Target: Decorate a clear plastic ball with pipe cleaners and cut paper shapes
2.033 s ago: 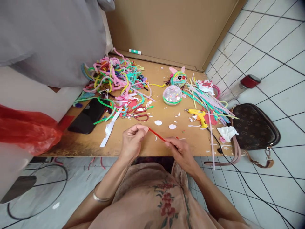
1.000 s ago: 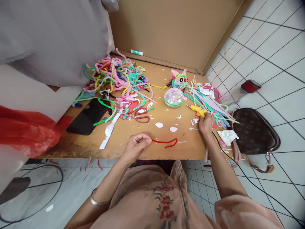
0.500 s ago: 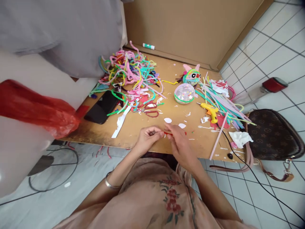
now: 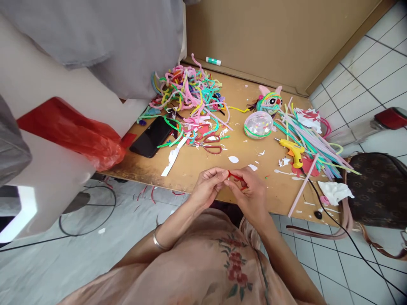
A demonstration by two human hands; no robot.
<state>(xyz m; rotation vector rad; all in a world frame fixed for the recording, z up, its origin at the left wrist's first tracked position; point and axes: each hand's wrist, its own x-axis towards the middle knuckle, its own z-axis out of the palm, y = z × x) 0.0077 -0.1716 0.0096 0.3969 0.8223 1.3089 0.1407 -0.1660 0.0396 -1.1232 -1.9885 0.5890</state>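
Between my two hands runs a thin red pipe cleaner [image 4: 237,177], bent near its left end. My left hand [image 4: 210,184] pinches that end between thumb and fingertips. The fingers of my right hand [image 4: 251,190] curl around the rest of it, hiding part of its length. Both hands are close together above the table's front edge. Just beyond them lie two white leaf-shaped paper pieces [image 4: 233,159]. Red-handled scissors [image 4: 212,149] rest farther back to the left. A clear bowl-like half shell [image 4: 258,125] with a green band stands behind, beside a decorated animal figure [image 4: 269,101].
A tangled heap of coloured pipe cleaners [image 4: 190,91] and a black phone [image 4: 151,136] lie left. To the right are a yellow glue gun [image 4: 293,151] with its cord, straight pipe cleaners [image 4: 313,135] and a brown bag [image 4: 377,190]. A glue stick [image 4: 213,61] lies at the back.
The view has shifted, so the table contents sit farther right. My hands have drawn together on the red pipe cleaner, whose left end now shows bent at my left fingertips.
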